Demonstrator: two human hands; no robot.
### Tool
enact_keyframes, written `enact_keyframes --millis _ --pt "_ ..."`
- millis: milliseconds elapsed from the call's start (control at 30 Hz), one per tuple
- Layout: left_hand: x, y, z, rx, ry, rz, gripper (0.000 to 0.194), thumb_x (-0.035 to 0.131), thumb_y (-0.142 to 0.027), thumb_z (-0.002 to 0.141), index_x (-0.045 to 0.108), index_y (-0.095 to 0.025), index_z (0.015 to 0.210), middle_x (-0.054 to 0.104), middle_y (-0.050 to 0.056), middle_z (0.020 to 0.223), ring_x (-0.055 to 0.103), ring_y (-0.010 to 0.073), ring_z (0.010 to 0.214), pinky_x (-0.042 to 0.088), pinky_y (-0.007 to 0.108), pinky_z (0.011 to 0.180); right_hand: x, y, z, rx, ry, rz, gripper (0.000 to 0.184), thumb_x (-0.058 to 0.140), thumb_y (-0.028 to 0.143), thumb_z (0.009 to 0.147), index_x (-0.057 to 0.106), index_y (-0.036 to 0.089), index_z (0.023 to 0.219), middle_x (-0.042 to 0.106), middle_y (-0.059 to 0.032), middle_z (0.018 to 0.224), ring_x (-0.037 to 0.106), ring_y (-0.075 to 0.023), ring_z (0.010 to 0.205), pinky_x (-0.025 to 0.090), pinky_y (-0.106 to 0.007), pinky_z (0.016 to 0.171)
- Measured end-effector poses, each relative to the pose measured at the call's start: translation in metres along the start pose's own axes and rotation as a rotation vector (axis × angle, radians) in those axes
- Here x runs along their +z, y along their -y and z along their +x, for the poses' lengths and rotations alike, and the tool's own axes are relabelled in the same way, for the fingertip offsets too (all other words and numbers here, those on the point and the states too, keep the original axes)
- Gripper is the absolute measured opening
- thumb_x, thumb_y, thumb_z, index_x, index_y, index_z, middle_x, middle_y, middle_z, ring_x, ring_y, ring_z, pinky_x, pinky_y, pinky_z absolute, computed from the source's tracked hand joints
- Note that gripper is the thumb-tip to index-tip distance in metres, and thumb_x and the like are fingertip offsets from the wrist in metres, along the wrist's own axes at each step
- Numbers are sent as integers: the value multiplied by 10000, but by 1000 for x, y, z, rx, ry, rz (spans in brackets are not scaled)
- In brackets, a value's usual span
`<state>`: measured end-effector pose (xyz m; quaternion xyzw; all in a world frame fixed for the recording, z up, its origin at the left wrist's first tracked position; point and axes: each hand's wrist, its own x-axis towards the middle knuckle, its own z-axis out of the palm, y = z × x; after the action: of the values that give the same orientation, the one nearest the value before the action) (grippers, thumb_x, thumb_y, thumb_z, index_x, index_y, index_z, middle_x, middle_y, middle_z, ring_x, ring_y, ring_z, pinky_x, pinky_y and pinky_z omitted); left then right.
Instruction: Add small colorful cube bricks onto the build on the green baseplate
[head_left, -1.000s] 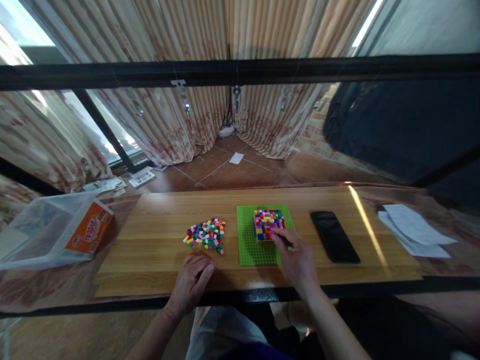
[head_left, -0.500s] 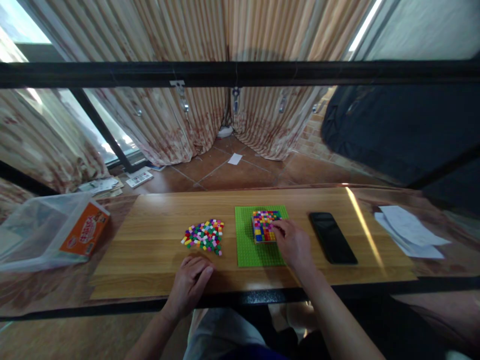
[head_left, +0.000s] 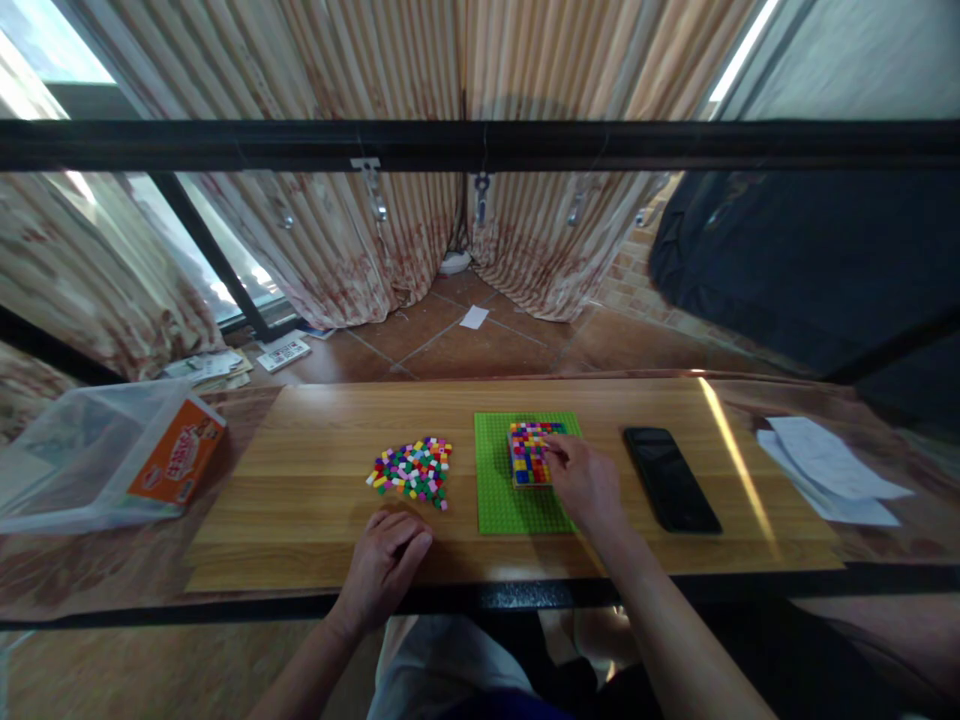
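Note:
My right hand [head_left: 583,482] is at the right side of a stack of small multicoloured building bricks [head_left: 529,460], thumb and forefinger pinched together at its top. Whatever is between those fingertips is too small to make out. The stack stands on a green studded baseplate [head_left: 495,505], and my hand hides part of its right side. My left hand [head_left: 386,560] rests on the near edge of the wooden board, fingers curled in and nothing seen in them. Just beyond it lies a loose pile of small coloured bricks [head_left: 414,468].
A black phone [head_left: 671,480] lies right of the baseplate, with white papers [head_left: 832,468] farther right. At the left is a clear plastic bin [head_left: 97,450] with an orange label. A black metal bar [head_left: 480,146] crosses above the wooden board [head_left: 300,540].
The whole view has shifted slightly, so things sit a little farther right. My right hand keeps its pinch at the stack, and my left hand stays resting.

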<state>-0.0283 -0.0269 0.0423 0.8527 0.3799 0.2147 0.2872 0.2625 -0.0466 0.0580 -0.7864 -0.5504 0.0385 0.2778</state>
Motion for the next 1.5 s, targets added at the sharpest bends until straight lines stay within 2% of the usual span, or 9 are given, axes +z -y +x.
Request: enact_keyframes --millis 167,533,767,1133,1233,1333,1400,1500 --pt "1 1 0 6 -4 8 293 407 -338 942 630 -204 807 671 28 794 602 174 799 396 337 781 0 -4 -2 42 -13 99 265 489 243 844 697 205 1003 728 -59 963 659 -196 817 473 -315 740" --pt "1 0 0 7 -7 29 327 390 -362 947 642 -202 814 668 43 780 601 178 786 413 337 781 4 -1 2 153 -68 220 215 540 272 791 699 206 922 739 -47 833 674 -192 749 485 -300 684" --pt "1 1 0 4 -2 31 312 401 -366 939 634 -206 806 666 40 775 601 180 781 406 335 771 5 0 6 279 -67 303 206 588 265 746 706 190 897 733 -44 765 671 -191 695 476 -295 657" --pt "2 1 0 15 -10 22 289 414 -339 939 610 -197 782 659 30 771 592 170 769 395 331 776 5 -1 7 331 -67 376 249 609 272 714 686 159 922 719 -47 715 667 -194 670 479 -297 642" --pt "2 1 0 5 -6 17 299 409 -337 943 614 -195 777 651 30 768 586 171 779 394 328 776 6 -1 -1 308 -153 435 264 592 317 749 677 150 935 726 -74 771 671 -200 700 493 -306 660" --pt "2 1 -1 0 -10 15 315 408 -334 943 615 -195 751 646 30 755 583 169 777 399 322 776 8 10 -16 216 -223 476 246 559 341 797 674 166 925 725 -82 835 666 -196 739 503 -317 698" --pt "2 0 -1 -4 -16 10 320 405 -333 944 618 -195 748 647 28 753 582 166 770 402 320 779 10 25 -29 102 -172 486 218 536 327 830 674 185 923 720 -72 886 659 -187 777 501 -318 732" --pt "2 -1 -1 -12 -18 0 326 398 -334 947 618 -196 750 648 28 752 578 163 765 402 322 783 20 53 -48 -92 -15 423 168 520 251 855 673 201 905 701 -49 875 634 -170 785 482 -300 748"
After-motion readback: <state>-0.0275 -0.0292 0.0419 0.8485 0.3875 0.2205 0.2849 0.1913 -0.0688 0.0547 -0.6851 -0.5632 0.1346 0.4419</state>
